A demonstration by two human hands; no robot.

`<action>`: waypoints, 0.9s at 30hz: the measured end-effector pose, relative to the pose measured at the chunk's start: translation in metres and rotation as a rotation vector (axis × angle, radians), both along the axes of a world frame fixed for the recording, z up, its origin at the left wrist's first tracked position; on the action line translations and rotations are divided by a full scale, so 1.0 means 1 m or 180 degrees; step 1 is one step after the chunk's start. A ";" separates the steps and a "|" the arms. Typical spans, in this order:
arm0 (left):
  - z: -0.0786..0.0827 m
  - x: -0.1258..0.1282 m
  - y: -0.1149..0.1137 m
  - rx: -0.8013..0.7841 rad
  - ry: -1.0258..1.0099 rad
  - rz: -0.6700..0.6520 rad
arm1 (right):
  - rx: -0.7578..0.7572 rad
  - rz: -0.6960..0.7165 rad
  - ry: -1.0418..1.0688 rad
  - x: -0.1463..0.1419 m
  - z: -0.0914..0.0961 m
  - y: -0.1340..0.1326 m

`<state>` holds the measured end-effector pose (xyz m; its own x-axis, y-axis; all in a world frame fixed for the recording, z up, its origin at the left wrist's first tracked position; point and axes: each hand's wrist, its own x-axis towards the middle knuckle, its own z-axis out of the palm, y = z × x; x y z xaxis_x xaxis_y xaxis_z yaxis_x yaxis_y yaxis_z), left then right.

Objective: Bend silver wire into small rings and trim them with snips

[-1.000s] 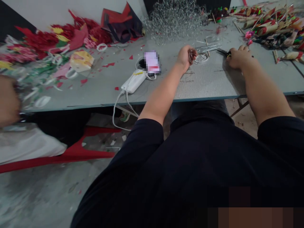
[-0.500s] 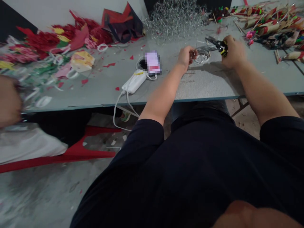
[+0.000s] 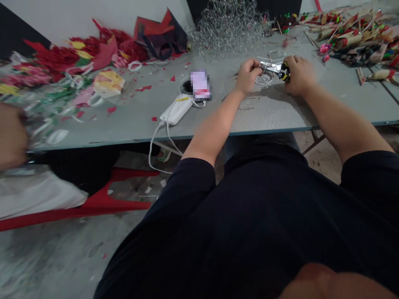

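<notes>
My right hand (image 3: 297, 75) is wrapped round the black and yellow handles of a pair of pliers (image 3: 274, 67), whose silver jaws point left. Close to the jaw tips, my left hand (image 3: 248, 76) pinches a thin piece of wire (image 3: 259, 66); its far end is too fine to follow. Below the pliers a small coil of silvery wire (image 3: 264, 79) lies on the grey table (image 3: 268, 114). Whether the jaws touch the wire cannot be made out.
Behind my hands stands a big tangle of silver wire (image 3: 229, 31). A phone (image 3: 200, 83) and a white power strip (image 3: 177, 110) with cables lie to the left. Red flowers (image 3: 59, 60) fill the far left; bamboo pieces (image 3: 349, 40) the right. A person's arm (image 3: 12, 137) shows at the left edge.
The pliers have come down and left, from above the coil to my left fingertips. My left hand has turned and closed into a pinch, a little farther right.
</notes>
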<state>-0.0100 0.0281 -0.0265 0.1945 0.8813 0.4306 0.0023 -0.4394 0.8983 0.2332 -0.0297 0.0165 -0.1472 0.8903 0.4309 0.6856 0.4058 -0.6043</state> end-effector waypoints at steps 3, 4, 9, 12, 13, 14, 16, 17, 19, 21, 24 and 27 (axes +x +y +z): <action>-0.003 -0.002 0.016 0.0283 0.0714 0.0081 | -0.0054 -0.0215 -0.0901 0.006 -0.003 -0.002; -0.004 -0.002 0.020 0.0353 0.0904 0.0090 | -0.0072 -0.0292 -0.1169 0.008 -0.003 -0.002; -0.008 -0.001 0.030 0.0512 0.1135 0.0133 | -0.0209 -0.0504 -0.1742 0.008 0.000 -0.004; -0.008 0.002 0.029 0.0401 0.1189 0.0202 | -0.0255 -0.0537 -0.1769 0.006 0.002 -0.006; -0.008 0.004 0.028 0.0336 0.1183 0.0233 | -0.0269 -0.0548 -0.1784 0.006 0.002 -0.007; -0.007 0.005 0.028 0.0273 0.1166 0.0257 | -0.0283 -0.0558 -0.1798 0.006 0.002 -0.006; -0.006 0.007 0.028 0.0184 0.1115 0.0289 | -0.0298 -0.0562 -0.1817 0.006 0.000 -0.005; -0.006 0.007 0.027 0.0169 0.1113 0.0289 | -0.0293 -0.0569 -0.1833 0.007 -0.001 -0.004; -0.004 0.007 0.025 0.0161 0.1175 0.0284 | -0.0255 -0.0606 -0.1903 0.007 -0.002 -0.003; -0.002 0.007 0.023 0.0175 0.1265 0.0272 | -0.0201 -0.0635 -0.1980 0.006 -0.002 -0.003; 0.000 0.007 0.019 0.0214 0.1302 0.0298 | -0.0287 -0.0722 -0.1861 0.001 0.002 -0.010; 0.001 0.007 0.019 0.0214 0.1290 0.0365 | -0.0518 -0.0822 -0.1660 -0.002 0.005 -0.015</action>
